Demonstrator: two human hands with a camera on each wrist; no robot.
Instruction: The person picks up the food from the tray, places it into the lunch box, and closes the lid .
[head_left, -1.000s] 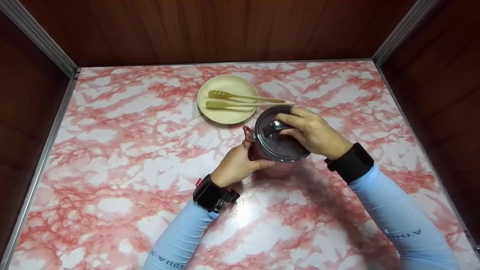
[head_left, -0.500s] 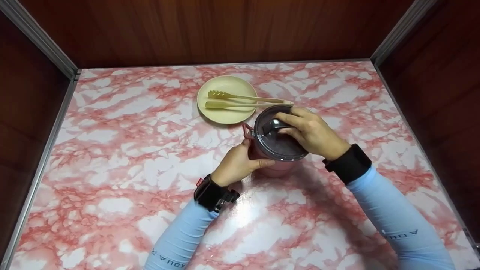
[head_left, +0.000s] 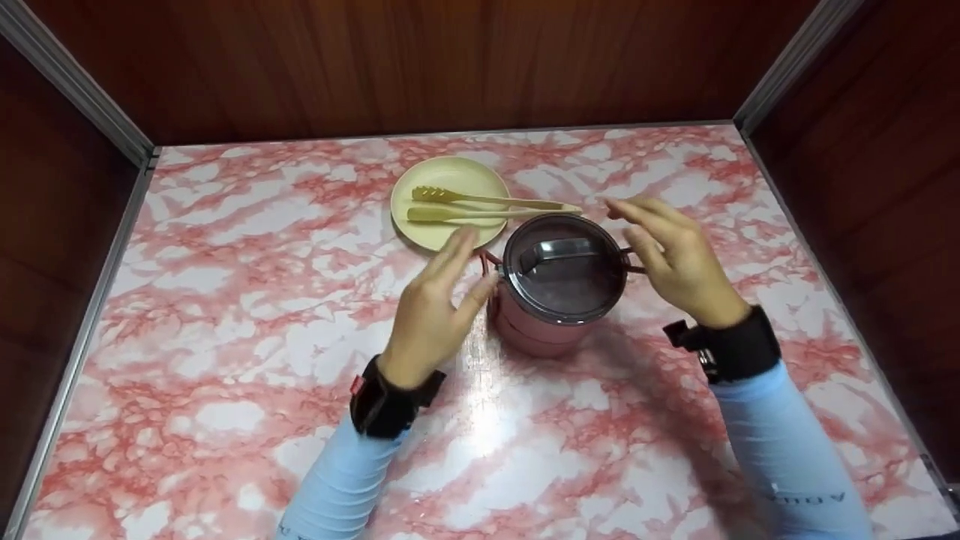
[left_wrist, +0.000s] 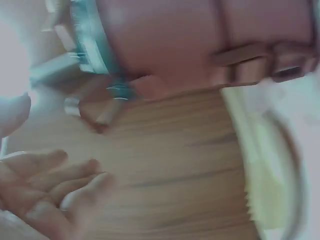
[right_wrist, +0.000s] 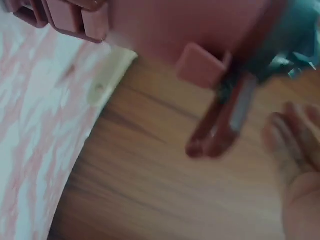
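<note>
A pink pot (head_left: 544,330) stands upright on the table, its dark see-through lid (head_left: 570,289) on top with a shiny arched handle (head_left: 564,247). Reddish loops stick out at both sides near the rim; the right wrist view shows one loop (right_wrist: 220,125) close up. My left hand (head_left: 427,311) is spread to the left of the pot, fingertips near the left loop and overlapping the plate's edge. To the right of the pot is my right hand (head_left: 679,259), fingers extended and apart from the lid, close by the right loop. Both hands hold nothing.
Behind the pot to the left lies a pale yellow plate (head_left: 480,172) with yellow tongs (head_left: 499,202) across it, their joined end reaching past the plate toward the pot's rim. Brown wood-grain walls (head_left: 450,67) enclose the back and sides of the pink marbled table (head_left: 225,337).
My right hand has let go of the lid handle and moved right. My left hand has released the pot's side and drawn left. The pot and lid stay put.
</note>
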